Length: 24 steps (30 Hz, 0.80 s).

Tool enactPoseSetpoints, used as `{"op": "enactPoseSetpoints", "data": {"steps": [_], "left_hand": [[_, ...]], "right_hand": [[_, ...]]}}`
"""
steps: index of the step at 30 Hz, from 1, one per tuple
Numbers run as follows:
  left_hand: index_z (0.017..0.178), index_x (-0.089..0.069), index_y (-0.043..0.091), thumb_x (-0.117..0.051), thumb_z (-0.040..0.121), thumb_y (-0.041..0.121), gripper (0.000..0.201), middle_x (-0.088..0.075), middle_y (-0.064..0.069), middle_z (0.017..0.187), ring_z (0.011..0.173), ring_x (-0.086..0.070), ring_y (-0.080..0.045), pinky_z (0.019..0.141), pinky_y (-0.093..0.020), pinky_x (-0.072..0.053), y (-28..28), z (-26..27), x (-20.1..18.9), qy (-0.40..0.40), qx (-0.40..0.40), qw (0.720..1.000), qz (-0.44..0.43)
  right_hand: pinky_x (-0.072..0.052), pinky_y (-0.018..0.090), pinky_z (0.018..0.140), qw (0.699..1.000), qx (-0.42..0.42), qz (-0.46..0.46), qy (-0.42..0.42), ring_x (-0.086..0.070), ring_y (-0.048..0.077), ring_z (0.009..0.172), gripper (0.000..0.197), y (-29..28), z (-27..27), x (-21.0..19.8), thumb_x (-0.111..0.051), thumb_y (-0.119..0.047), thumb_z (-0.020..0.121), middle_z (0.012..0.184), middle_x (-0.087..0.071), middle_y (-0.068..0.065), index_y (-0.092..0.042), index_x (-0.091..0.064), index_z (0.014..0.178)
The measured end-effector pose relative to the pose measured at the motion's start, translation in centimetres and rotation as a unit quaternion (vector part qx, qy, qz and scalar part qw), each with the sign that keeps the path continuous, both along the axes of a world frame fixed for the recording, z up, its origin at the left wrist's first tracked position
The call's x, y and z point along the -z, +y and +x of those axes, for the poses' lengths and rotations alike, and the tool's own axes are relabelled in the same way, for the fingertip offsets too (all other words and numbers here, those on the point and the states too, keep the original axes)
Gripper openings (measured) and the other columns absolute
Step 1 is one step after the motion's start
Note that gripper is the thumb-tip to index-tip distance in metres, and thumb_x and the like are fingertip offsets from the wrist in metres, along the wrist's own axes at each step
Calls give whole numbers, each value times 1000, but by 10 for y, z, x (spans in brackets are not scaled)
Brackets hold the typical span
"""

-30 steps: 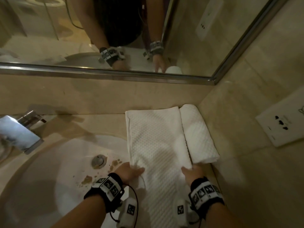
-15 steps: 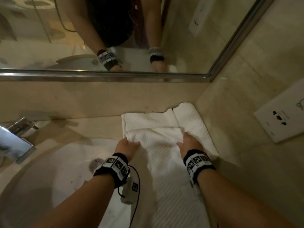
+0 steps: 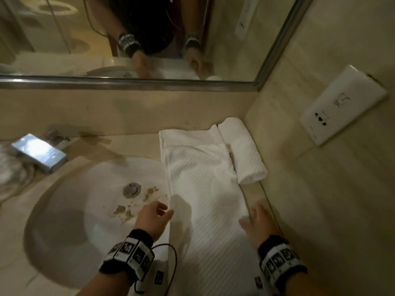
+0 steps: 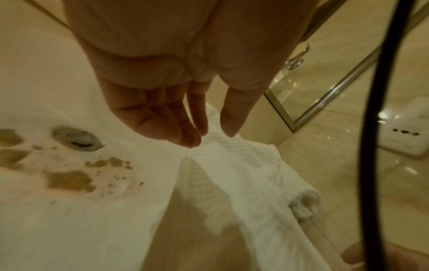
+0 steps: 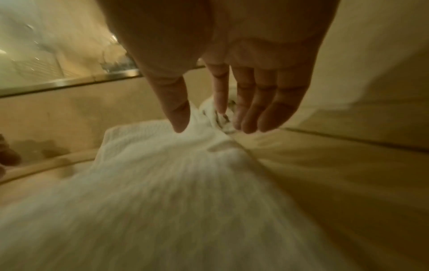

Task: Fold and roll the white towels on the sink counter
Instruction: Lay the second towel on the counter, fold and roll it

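Note:
A white waffle towel (image 3: pixel 203 184) lies flat along the counter, its far part doubled over near the back wall. A rolled white towel (image 3: pixel 243 152) lies beside it against the right wall. My left hand (image 3: pixel 154 216) hovers open at the flat towel's left edge, over the basin rim. My right hand (image 3: pixel 256 223) is open at the towel's right edge. In the left wrist view my left hand (image 4: pixel 204 128) holds nothing above the towel (image 4: pixel 243 174); the roll's end (image 4: pixel 304 203) shows. The blurred right wrist view shows my right hand (image 5: pixel 218 102) spread over the towel (image 5: pixel 162 174).
The white sink basin (image 3: pixel 85 210) with a drain (image 3: pixel 132 189) and brown stains (image 3: pixel 126 210) lies left of the towel. A chrome faucet (image 3: pixel 40 154) stands at the far left. A mirror frame (image 3: pixel 128 81) runs along the back; a socket plate (image 3: pixel 342 107) sits on the right wall.
Both hands carried a towel layer toward the back wall, then let go and drew back toward me. They now hover open at the towel's near sides.

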<state>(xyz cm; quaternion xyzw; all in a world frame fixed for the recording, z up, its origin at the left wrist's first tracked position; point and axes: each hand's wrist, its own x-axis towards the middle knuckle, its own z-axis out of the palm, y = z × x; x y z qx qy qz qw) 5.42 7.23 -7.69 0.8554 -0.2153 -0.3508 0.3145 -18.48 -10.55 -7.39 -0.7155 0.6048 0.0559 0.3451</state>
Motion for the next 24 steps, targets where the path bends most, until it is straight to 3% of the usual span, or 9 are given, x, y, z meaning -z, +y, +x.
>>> {"op": "enactPoseSetpoints", "data": {"steps": [2, 7, 9, 12, 15, 17, 19, 22, 24], "left_hand": [[104, -61, 13, -63, 88, 35, 27, -62, -1, 96, 89, -57, -16, 77, -25, -43, 20, -28, 3, -8, 23, 1000, 19], [103, -66, 11, -63, 88, 27, 22, -61, -4, 102, 93, -61, -22, 82, -28, -48, 73, -97, 13, -76, 42, 996, 5], [105, -66, 10, -64, 88, 24, 22, -58, -4, 103, 88, -60, -20, 81, -27, -47, 98, -124, 16, -111, 1, 993, -30], [100, -65, 11, -65, 87, 22, 17, -60, -3, 96, 83, -57, -19, 74, -26, -43, 133, -161, 24, -122, -56, 990, -30], [93, -63, 12, -65, 86, 25, 15, -63, -3, 90, 82, -61, -22, 73, -29, -46, 149, -189, 34, -107, -102, 988, -36], [90, -60, 11, -67, 84, 30, 21, -63, -4, 87, 82, -61, -24, 72, -30, -46, 151, -202, 41, -48, -130, 990, -4], [92, -60, 5, -71, 73, 40, 41, -62, -9, 88, 83, -61, -25, 70, -34, -47, 153, -210, 55, 54, -194, 979, 10], [131, -43, 4, -80, 71, 36, 77, -51, -11, 119, 108, -55, -31, 88, -44, -50, 154, -217, 74, 208, -307, 928, -33], [128, -45, 7, -81, 73, 29, 70, -54, -7, 118, 99, -55, -28, 87, -42, -48, 152, -216, 78, 249, -310, 915, -70]], "right_hand": [[-50, 37, 88, 999, -12, 16, 38, -57, 27, 106, 56, 26, -29, 8, -70, -40, 79, 122, -52, 8, -16, -44, 123], [-46, 30, 80, 999, 45, 18, -15, -58, 29, 106, 60, 83, -87, 17, -68, -40, 84, 129, -52, 11, -11, -42, 130], [-47, 32, 78, 997, 64, 4, -49, -59, 29, 99, 49, 105, -107, 24, -67, -39, 85, 115, -57, 9, -10, -47, 119], [-52, 43, 76, 983, 133, -2, -124, -58, 28, 79, 28, 141, -128, 38, -70, -33, 83, 93, -61, 12, -15, -49, 87], [-51, 42, 78, 951, 233, 87, -185, -59, 30, 84, 33, 166, -135, 57, -75, -30, 80, 99, -63, 17, -10, -54, 97], [-50, 43, 84, 931, 276, 131, -200, -59, 33, 96, 45, 172, -138, 66, -77, -28, 78, 106, -61, 15, -7, -54, 110], [-50, 42, 86, 926, 277, 144, -210, -58, 33, 98, 41, 174, -143, 72, -77, -23, 79, 106, -60, 14, -9, -54, 110], [-50, 40, 86, 930, 239, 185, -209, -60, 32, 98, 29, 176, -150, 75, -75, -16, 81, 108, -64, 15, -10, -59, 105], [-49, 38, 83, 929, 223, 214, -205, -60, 29, 92, 25, 178, -154, 74, -70, -14, 84, 108, -65, 14, -11, -62, 107]]}}
